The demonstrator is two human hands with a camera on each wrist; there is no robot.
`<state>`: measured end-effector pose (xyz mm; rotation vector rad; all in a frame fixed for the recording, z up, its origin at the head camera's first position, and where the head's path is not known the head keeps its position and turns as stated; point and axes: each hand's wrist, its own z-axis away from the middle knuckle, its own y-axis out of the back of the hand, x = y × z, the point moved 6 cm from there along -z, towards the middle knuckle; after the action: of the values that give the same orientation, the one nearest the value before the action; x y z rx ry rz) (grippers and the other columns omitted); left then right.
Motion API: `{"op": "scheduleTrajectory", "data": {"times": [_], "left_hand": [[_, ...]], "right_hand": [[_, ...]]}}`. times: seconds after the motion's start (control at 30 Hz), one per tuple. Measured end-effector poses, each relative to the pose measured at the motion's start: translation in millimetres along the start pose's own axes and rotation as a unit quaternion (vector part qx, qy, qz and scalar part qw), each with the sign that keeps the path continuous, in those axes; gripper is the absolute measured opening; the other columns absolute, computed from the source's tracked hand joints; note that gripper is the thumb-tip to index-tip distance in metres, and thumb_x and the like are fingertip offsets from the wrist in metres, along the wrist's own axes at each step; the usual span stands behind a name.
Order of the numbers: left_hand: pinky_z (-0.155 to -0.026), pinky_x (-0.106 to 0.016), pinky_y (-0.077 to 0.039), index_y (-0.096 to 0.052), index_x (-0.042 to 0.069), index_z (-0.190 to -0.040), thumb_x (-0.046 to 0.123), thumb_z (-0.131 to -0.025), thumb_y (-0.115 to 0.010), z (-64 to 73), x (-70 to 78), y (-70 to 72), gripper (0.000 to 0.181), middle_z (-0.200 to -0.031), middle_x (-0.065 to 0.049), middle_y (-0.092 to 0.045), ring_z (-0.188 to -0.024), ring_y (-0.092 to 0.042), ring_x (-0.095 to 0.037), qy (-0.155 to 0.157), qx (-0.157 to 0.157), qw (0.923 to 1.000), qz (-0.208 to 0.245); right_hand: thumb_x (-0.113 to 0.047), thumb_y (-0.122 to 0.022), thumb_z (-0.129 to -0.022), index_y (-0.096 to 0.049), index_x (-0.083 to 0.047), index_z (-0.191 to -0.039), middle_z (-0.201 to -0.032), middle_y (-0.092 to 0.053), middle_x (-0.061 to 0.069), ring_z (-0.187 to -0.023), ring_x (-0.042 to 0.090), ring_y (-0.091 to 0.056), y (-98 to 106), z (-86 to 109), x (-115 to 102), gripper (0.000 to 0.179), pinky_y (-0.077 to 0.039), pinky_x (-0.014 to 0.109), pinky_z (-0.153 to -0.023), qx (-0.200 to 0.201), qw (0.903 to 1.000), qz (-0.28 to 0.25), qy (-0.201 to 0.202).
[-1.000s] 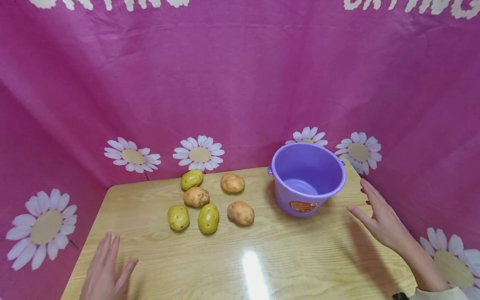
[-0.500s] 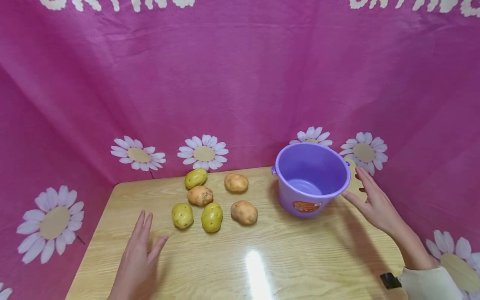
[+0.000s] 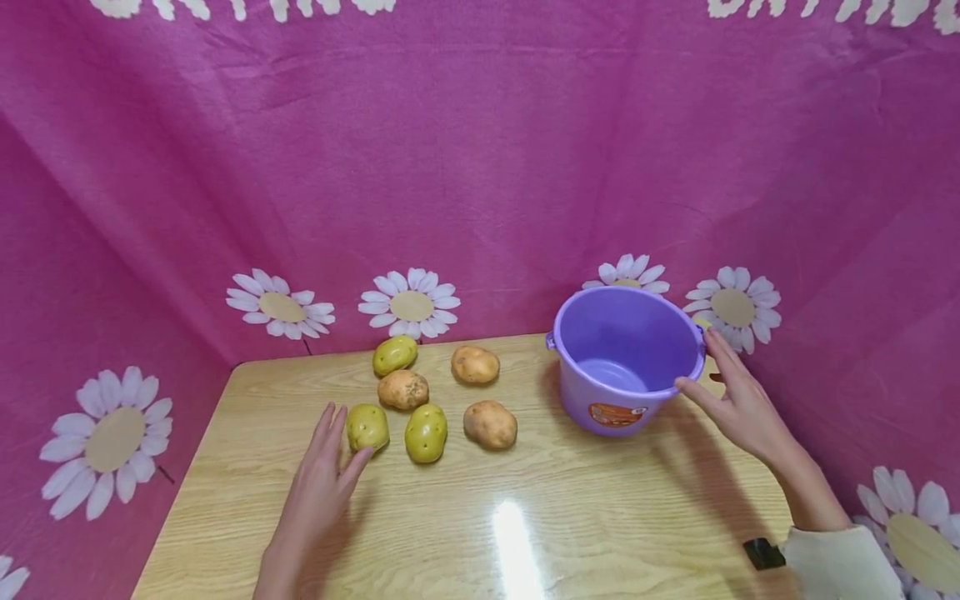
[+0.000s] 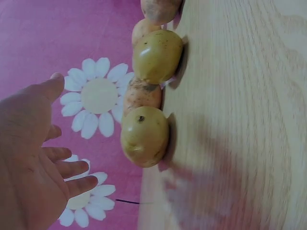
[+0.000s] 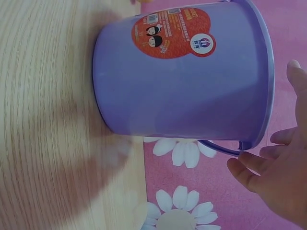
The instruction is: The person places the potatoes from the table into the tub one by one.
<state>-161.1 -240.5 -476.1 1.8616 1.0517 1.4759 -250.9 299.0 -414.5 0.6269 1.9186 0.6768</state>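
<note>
Behind everything I have the pink cloth (image 3: 480, 183), and in front of it the wooden table (image 3: 622, 517), my clock face, with twelve pointing away from the person.

The purple bucket (image 3: 576, 396) stands upright at two o'clock, mouth up. I judge it thin plastic: light, a little springy, smooth enough to slide when nudged. I'd take hold at the rolled rim, thumb outside and fingers over the lip, or by the handle (image 5: 218, 149); squeezing the wall would probably flex it.

The right hand (image 3: 738, 408) is at the bucket's four o'clock, fingers spread and loosely bent, thumb well apart from them, with nothing gripped. The right wrist view puts the fingertips beside the handle's end; whether they touch it I cannot tell.

The left hand (image 3: 318, 479) is stretched open, fingers apart and holding nothing, just off the nearest green potato (image 3: 367, 427) at that potato's half past seven.

The potatoes lie around eleven o'clock: that one, two more green potatoes (image 3: 426, 433) and three tan potatoes (image 3: 491, 424). I expect them firm, modest in weight, hard to bruise; the green skins shine, so they could slip or roll. I'd pinch each across its narrow middle from above.

Smallest is the orange label (image 3: 617, 414), flat on the bucket's near side.
</note>
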Motion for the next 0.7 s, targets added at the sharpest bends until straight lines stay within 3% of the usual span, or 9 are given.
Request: {"op": "scheduleTrajectory", "data": {"times": [0.2, 0.43, 0.7], "left_hand": [[-0.099, -0.057, -0.03, -0.027, 0.004, -0.146, 0.043, -0.09, -0.057, -9.7, -10.1, -13.4, 0.073, -0.152, -0.016, -0.016, -0.132, -0.027, -0.038, 0.027, -0.002, 0.9996, -0.002], [-0.103, -0.055, -0.025, -0.024, 0.002, -0.146, 0.038, -0.092, -0.056, -15.9, -23.8, -31.5, 0.073, -0.152, -0.02, -0.012, -0.134, -0.022, -0.038, 0.058, -0.034, 0.9977, 0.007], [-0.102, -0.057, -0.026, -0.023, 0.003, -0.146, 0.039, -0.091, -0.057, -17.1, -32.1, -44.8, 0.075, -0.151, -0.023, -0.011, -0.133, -0.022, -0.041, 0.079, -0.054, 0.9954, 0.012]], "right_hand": [[-0.022, -0.069, -0.085, -0.02, -0.006, -0.148, -0.154, -0.011, -0.002, -0.134, 0.022, -0.025, -4.1, -1.1, -2.0, 0.081, -0.029, 0.002, -0.082, -0.011, 0.9999, -0.004, 0.007], [-0.018, -0.072, -0.082, -0.023, 0.001, -0.145, -0.153, -0.013, 0.006, -0.137, 0.026, -0.017, -8.9, -3.1, -3.9, 0.082, -0.026, -0.001, -0.083, -0.001, 0.9993, -0.005, 0.036], [-0.017, -0.07, -0.084, -0.021, 0.0, -0.146, -0.154, -0.011, 0.007, -0.133, 0.029, -0.024, -13.9, -4.0, -2.3, 0.081, -0.03, 0.001, -0.082, -0.007, 0.9994, -0.03, 0.012]]}}
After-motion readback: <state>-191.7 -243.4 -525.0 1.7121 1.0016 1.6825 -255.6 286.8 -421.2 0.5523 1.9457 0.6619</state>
